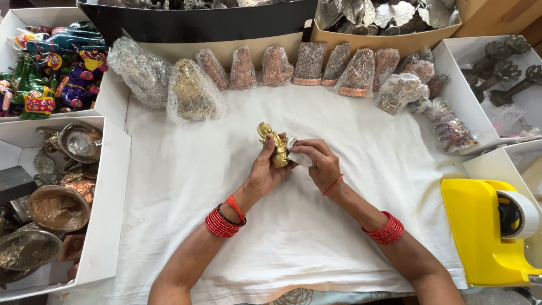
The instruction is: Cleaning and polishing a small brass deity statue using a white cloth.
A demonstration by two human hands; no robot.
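Note:
My left hand point(264, 172) holds a small golden metal figurine point(274, 144) upright above the white cloth point(186, 186). My right hand point(318, 164) pinches a small white piece point(298, 156), cloth or paper, against the figurine's right side. Both wrists wear red bangles. The lower part of the figurine is hidden by my fingers.
A row of bubble-wrapped figurines point(243, 69) lines the cloth's far edge. White boxes on the left hold painted animal figures point(53, 65) and metal bowls point(59, 206). A box of dark metal stands point(499, 70) sits at the right, a yellow tape dispenser point(488, 229) near right.

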